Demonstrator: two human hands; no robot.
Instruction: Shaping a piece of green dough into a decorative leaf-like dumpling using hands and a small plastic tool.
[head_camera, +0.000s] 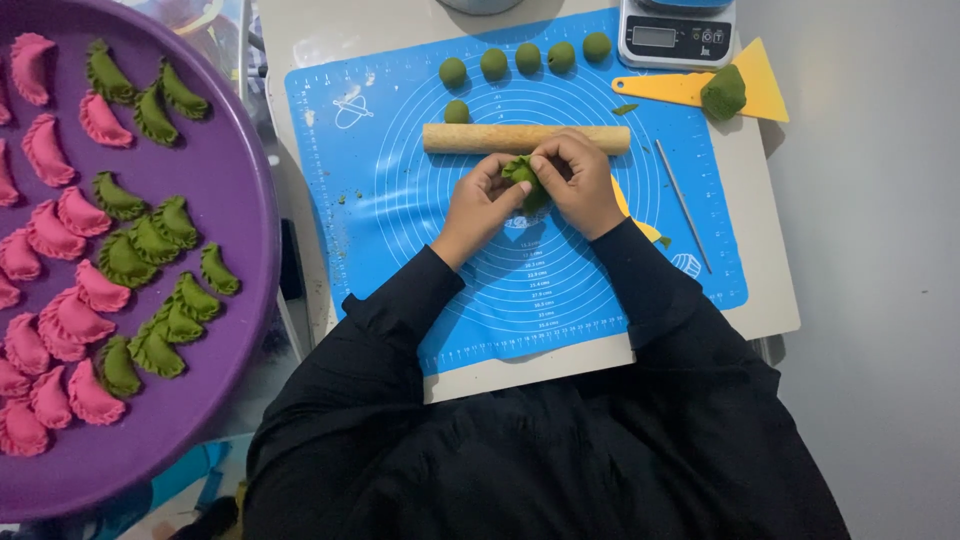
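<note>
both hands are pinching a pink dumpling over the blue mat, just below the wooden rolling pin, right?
Not quite: the dumpling is green, not pink, as the head view shows. The left hand and right hand do pinch it over the blue mat, just below the wooden rolling pin.

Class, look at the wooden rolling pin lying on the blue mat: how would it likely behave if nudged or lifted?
The rolling pin is a plain round cylinder, so a nudge across its length would probably roll it over the smooth blue mat. It looks like solid wood, likely stiff and fairly weighty. Nearby dough balls could get squashed.
</note>
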